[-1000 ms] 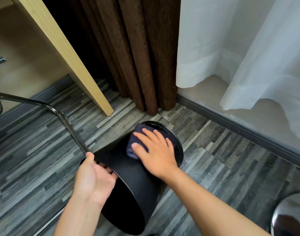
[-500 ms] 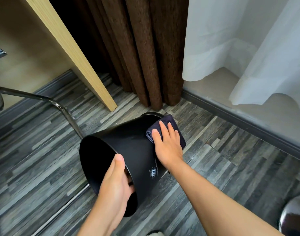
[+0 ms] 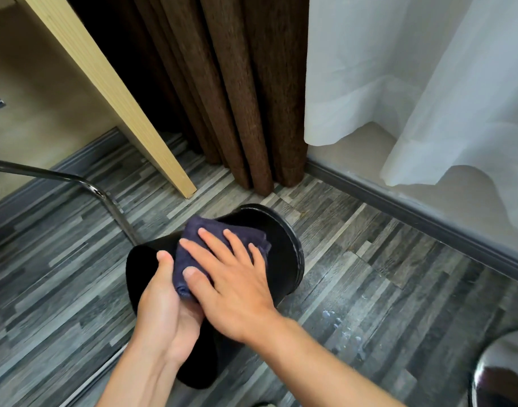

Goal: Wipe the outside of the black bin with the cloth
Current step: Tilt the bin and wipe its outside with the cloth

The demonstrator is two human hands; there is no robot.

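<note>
Right hand [image 3: 234, 284]: flat, fingers spread, pressing cloth [image 3: 210, 242] onto tipped black bin [image 3: 284, 254] on floor [image 3: 369, 289]. Left hand [image 3: 163, 312]: gripping bin's near rim. Bin contents: cannot tell.

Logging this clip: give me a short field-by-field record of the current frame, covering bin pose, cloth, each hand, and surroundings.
bin: black bin tipped on its side, base end pointing toward the curtains, open end toward the person
cloth: dark blue cloth folded, pressed on the bin's upper side wall
right hand: right hand flat on the cloth, fingers spread
left hand: left hand gripping the bin at its rim, thumb on the outside
floor: grey wood-pattern floor, white specks near the bin
background: brown curtain, white sheer curtain
</note>
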